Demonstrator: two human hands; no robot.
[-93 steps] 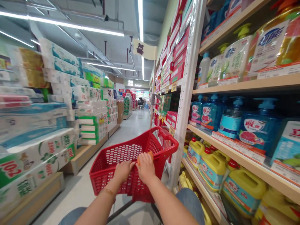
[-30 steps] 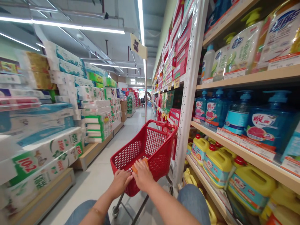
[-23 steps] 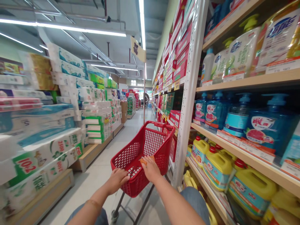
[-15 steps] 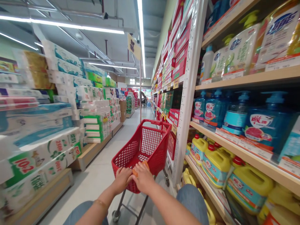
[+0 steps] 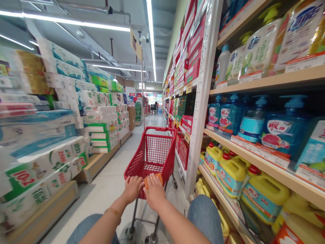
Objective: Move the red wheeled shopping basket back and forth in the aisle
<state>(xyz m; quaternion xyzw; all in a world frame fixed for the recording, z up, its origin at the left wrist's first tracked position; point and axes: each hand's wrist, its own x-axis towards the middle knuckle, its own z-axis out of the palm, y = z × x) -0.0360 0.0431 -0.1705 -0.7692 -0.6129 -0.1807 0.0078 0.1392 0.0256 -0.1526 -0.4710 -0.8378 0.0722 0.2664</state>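
A small red shopping cart (image 5: pixel 128 166) with a mesh basket stands right in front of me, its basket holding nothing that I can make out. My left hand (image 5: pixel 132 187) is closed over the left end of its handle. Over a bright orange piece (image 5: pixel 159 177) at the handle lies my right hand (image 5: pixel 154 189), fingers curved down around it. Whether that piece is a cloth or part of the handle I cannot tell. Both hands are side by side, and they hide most of the handle. A pole with a cream flag (image 5: pixel 136 44) rises from the cart.
Stacked paper packs (image 5: pixel 50 169) line the aisle's left side on low wooden platforms (image 5: pixel 58 206). Close on my right are shelves (image 5: pixel 254 149) with blue pump bottles (image 5: pixel 276 130) and yellow jugs (image 5: pixel 265 195). A white upright (image 5: pixel 200 101) stands beside the cart. A person (image 5: pixel 155 105) is far down the aisle.
The cart's far end has swung left, so it points straighter down the aisle. Its flag has turned and shifted left. Both hands stay at the handle.
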